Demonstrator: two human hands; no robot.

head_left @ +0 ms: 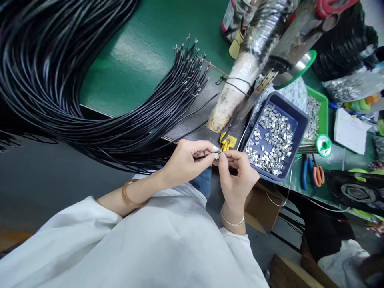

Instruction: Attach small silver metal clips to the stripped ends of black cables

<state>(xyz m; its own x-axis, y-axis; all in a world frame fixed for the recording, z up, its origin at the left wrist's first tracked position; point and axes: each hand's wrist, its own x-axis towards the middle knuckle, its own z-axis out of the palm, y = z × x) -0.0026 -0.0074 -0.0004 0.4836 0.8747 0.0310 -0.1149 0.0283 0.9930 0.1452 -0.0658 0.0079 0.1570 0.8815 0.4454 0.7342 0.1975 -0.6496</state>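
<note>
Left hand [180, 162] pinching black cable [200, 157] near tip — probably light, springy; best gripped just behind end. Right hand [237, 176] meets it, hold unclear; yellow fixture [229, 141] toward one o'clock.

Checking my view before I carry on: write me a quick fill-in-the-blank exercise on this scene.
1. The bundled cables are ____.
2. The small fixture just past the fingertips is ____.
3. Beyond the blue tray of metal pieces sits another tray, coloured ____.
4. The amber bangle is on the ____ wrist.

Missing words: black; yellow; green; left.
</note>
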